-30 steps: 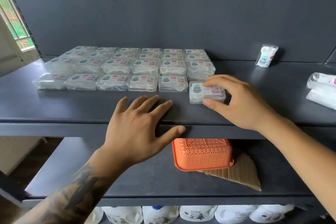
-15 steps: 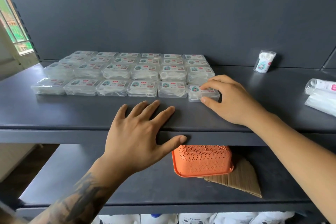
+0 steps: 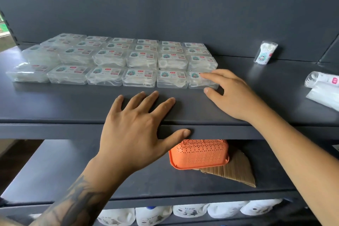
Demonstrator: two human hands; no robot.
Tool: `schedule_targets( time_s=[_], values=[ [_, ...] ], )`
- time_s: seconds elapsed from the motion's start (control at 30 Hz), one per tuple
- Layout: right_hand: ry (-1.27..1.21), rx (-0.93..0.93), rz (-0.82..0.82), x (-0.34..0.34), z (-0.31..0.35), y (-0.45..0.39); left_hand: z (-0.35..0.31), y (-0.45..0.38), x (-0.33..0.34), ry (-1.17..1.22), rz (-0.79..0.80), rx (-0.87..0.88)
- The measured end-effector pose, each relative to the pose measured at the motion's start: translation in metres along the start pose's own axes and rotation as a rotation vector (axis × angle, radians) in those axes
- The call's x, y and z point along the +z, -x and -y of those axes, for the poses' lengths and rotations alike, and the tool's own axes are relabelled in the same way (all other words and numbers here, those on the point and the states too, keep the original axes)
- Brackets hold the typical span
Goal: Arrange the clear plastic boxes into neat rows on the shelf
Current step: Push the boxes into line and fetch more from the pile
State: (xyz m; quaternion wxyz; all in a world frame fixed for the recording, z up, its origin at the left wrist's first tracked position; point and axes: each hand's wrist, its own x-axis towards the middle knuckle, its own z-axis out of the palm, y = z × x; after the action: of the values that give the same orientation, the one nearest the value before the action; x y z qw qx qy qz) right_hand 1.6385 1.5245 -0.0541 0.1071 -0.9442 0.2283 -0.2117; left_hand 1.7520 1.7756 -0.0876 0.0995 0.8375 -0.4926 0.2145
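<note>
The clear plastic boxes (image 3: 117,60) lie in tight rows on the dark shelf (image 3: 55,104), filling its left and middle from about 9 to 12 o'clock, the rear ones stacked against the back wall. At the front row's right end the last box (image 3: 197,80) sits flush beside its neighbour. The right hand (image 3: 233,93) reaches in from 4 o'clock, fingertips laid on that box's lid and thumb against its near right corner, fingers slightly bent and a little spread. The left hand (image 3: 139,124) lies flat at 6 o'clock, fingers splayed on the shelf, thumb hooked over the front edge. A small packet (image 3: 265,52) leans against the wall at 2 o'clock; clear wrapped rolls (image 3: 324,86) lie at 3 o'clock. Bare shelf runs along the front and between box and packet. Below, an orange basket (image 3: 199,154) rests upside down on cardboard (image 3: 236,169).
</note>
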Motion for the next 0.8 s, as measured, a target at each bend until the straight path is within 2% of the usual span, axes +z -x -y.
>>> schedule_targets(
  time_s=[0.23, 0.37, 0.47, 0.63, 0.8],
  values=[
    [-0.017, 0.021, -0.021, 0.002, -0.001, -0.002, 0.003, 0.0, 0.005, 0.028, -0.045, 0.013],
    [-0.09, 0.054, -0.148, -0.001, 0.005, 0.003, -0.001, -0.002, 0.001, 0.027, -0.008, -0.015],
    [0.039, 0.094, -0.228, -0.006, 0.01, 0.011, -0.015, -0.001, -0.003, 0.008, 0.036, -0.07],
    [0.11, 0.06, -0.153, -0.016, 0.008, 0.055, -0.064, 0.002, -0.005, 0.015, 0.082, -0.129],
    [0.282, -0.039, -0.052, -0.029, -0.05, 0.147, -0.144, 0.003, -0.007, 0.004, 0.117, -0.145]
  ],
)
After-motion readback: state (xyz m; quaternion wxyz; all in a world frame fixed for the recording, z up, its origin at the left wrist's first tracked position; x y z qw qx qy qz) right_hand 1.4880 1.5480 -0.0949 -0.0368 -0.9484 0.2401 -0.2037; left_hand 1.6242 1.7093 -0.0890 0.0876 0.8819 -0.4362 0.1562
